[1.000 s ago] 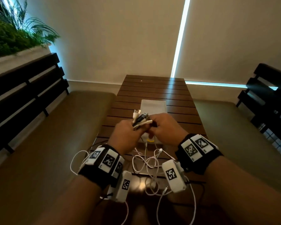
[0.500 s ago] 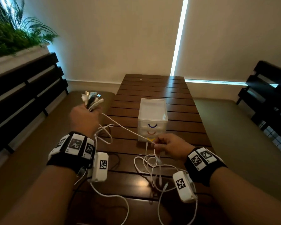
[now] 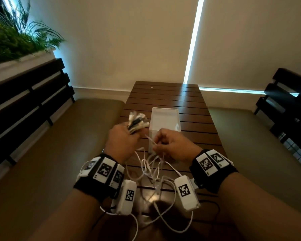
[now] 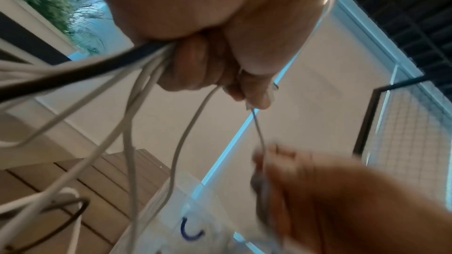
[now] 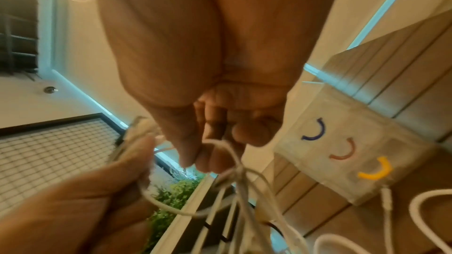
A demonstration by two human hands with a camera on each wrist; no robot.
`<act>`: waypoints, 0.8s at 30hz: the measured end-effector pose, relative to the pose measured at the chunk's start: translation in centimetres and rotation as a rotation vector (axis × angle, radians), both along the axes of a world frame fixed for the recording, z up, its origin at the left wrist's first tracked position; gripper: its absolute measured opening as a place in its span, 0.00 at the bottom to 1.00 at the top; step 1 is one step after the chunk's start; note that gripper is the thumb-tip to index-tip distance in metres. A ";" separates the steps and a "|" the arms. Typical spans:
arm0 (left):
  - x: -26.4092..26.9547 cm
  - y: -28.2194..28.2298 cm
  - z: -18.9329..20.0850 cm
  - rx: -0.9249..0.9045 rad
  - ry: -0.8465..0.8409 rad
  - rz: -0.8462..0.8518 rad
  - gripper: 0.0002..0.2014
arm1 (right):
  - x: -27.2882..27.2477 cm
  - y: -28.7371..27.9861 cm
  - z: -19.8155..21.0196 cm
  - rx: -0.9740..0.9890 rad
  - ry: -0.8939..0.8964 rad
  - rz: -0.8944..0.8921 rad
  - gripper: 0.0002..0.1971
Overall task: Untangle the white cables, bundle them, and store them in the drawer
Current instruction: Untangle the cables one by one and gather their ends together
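My left hand [image 3: 124, 139] grips a bunch of white cable ends [image 3: 137, 121], with one black plug among them, just left of the small white drawer unit [image 3: 164, 119]. In the left wrist view the left hand [image 4: 210, 69] is a fist, with white cables [image 4: 132, 123] trailing from it. My right hand [image 3: 167, 146] pinches a thin white strand [image 3: 150, 140] in front of the drawer unit. The right wrist view shows the right hand [image 5: 215, 142] holding a looped white cable [image 5: 234, 165]. More white cable [image 3: 151, 173] lies tangled on the table between my wrists. All drawers [image 5: 342, 152] look closed.
The dark slatted table [image 3: 163, 94] runs away from me toward a pale wall. Brown cushioned benches [image 3: 59, 145] flank it, with dark slatted backrests [image 3: 24, 94] on both sides. A planter with green plants [image 3: 12, 40] stands at the upper left.
My left hand swung far out to the left with the cable ends, stretching a strand, then came back in beside the drawer unit. My right hand stayed near the drawer front, pinching the strand.
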State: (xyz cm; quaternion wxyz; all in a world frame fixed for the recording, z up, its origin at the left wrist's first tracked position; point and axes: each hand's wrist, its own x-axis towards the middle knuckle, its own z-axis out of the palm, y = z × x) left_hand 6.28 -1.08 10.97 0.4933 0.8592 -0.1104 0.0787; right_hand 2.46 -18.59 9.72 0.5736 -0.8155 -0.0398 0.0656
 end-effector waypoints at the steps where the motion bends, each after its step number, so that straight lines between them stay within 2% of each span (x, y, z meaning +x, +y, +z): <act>1: 0.3 0.4 0.3 -0.059 -0.015 0.026 0.04 | -0.2 -0.3 -0.4 0.005 0.052 0.034 0.05; 3: 0.8 1.0 0.4 -0.113 -0.022 0.045 0.05 | -0.2 -0.8 -1.2 -0.095 0.061 0.068 0.03; 7: 1.1 1.4 0.4 -0.077 -0.051 0.094 0.05 | 0.7 -1.4 -1.7 -0.680 0.010 0.095 0.06; 8: 1.3 1.6 0.6 -0.057 -0.069 0.130 0.05 | 0.7 -1.5 -1.6 -0.745 0.013 0.093 0.06; 11: 2.1 2.8 1.5 -0.047 -0.081 0.232 0.08 | 0.2 -2.5 -1.7 -0.572 0.063 0.068 0.02; 14: 3.1 3.9 1.6 -0.081 -0.082 0.263 0.11 | 0.0 -4.2 -2.6 -0.548 0.086 0.051 0.07; 17: 3.6 4.6 1.4 -0.041 -0.070 0.320 0.14 | -0.3 -4.9 -3.0 -0.401 0.079 -0.058 0.02; 20: 3.0 4.7 1.5 0.071 -0.080 0.441 0.18 | -0.5 -4.7 -2.5 -0.220 -0.030 -0.195 0.05; 22: 1.8 3.4 1.6 0.109 -0.112 0.461 0.17 | -0.2 -4.3 -1.8 -0.287 -0.146 -0.216 0.05; 24: 0.2 1.5 1.1 0.035 -0.113 0.303 0.13 | 0.1 -3.2 -0.9 -0.354 -0.206 -0.172 0.04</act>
